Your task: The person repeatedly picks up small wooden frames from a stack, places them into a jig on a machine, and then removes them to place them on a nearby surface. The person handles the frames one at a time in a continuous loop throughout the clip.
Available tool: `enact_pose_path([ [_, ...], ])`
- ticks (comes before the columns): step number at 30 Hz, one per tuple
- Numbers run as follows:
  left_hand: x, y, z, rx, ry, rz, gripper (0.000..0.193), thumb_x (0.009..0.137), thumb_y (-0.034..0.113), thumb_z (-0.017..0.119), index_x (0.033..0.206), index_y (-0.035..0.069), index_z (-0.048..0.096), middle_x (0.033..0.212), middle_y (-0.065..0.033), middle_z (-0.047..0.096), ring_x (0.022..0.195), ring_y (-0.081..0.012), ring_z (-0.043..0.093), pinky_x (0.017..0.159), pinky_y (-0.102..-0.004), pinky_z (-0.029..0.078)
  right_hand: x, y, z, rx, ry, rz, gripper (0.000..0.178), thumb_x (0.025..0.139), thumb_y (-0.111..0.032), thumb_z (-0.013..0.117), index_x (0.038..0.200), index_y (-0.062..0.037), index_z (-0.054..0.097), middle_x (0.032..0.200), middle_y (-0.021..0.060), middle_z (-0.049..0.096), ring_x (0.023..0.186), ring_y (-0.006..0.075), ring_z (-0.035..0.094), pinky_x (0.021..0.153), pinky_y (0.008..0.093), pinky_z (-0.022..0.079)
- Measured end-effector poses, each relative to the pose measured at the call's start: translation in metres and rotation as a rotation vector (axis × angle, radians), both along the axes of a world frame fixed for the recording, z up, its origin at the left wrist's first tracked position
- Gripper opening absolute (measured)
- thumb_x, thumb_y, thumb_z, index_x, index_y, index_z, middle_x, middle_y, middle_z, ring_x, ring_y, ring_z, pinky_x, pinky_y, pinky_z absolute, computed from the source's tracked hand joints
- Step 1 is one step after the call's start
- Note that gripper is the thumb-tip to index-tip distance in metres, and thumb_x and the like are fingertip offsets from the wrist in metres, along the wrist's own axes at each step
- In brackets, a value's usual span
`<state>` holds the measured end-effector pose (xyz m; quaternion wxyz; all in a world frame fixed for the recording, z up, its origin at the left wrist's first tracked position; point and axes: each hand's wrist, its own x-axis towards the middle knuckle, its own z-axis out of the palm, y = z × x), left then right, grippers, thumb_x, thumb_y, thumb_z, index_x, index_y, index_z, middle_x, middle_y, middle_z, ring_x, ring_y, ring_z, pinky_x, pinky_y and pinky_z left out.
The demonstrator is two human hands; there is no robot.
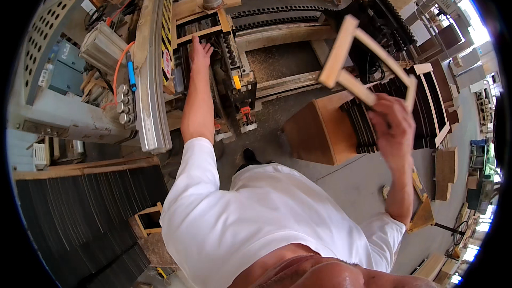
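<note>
Right hand is clenched around a small wooden frame, raised; left hand, fingers released, rests flat on the far machine.

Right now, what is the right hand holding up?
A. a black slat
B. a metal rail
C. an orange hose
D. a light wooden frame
D: the right hand grips a light wooden frame by one rail and lifts it, while the left hand rests on the machine.
</note>
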<state>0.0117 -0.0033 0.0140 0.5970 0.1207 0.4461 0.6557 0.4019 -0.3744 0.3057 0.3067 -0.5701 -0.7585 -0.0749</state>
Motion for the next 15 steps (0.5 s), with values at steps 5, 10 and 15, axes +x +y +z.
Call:
enact_pose_path([
  [5, -0.005, 0.044, -0.016, 0.027, -0.18, 0.122, 0.065, 0.094, 0.028, 0.06, 0.142, -0.001, 0.027, 0.145, -0.0244, 0.027, 0.13, -0.0402, 0.039, 0.096, -0.0514, 0.051, -0.044, 0.052, -0.051, -0.104, -0.003, 0.126, 0.016, 0.072, -0.003, 0.07, 0.087, -0.0058, 0.063, 0.096, 0.0072, 0.068, 0.088, 0.0267, 0.061, 0.08, 0.0375, 0.047],
  [10, 0.007, -0.007, -0.029, -0.02, -0.246, 0.182, 0.062, 0.09, 0.018, 0.065, 0.138, -0.002, 0.031, 0.126, -0.0217, 0.046, 0.113, -0.0343, 0.052, 0.082, -0.043, 0.059, -0.082, 0.123, -0.105, -0.138, -0.022, 0.288, 0.014, 0.074, -0.007, 0.069, 0.086, -0.0077, 0.061, 0.085, 0.0045, 0.064, 0.084, 0.0263, 0.058, 0.077, 0.0375, 0.045],
  [15, 0.028, -0.103, -0.033, 0.127, -0.327, 0.004, 0.018, 0.093, 0.011, 0.058, 0.107, 0.001, 0.052, 0.099, -0.0092, 0.061, 0.095, -0.0265, 0.061, 0.085, -0.0403, 0.054, -0.143, 0.208, -0.161, -0.091, -0.013, 0.495, 0.013, 0.076, -0.01, 0.068, 0.086, -0.0093, 0.06, 0.082, 0.0044, 0.063, 0.081, 0.0265, 0.057, 0.076, 0.0384, 0.043],
])
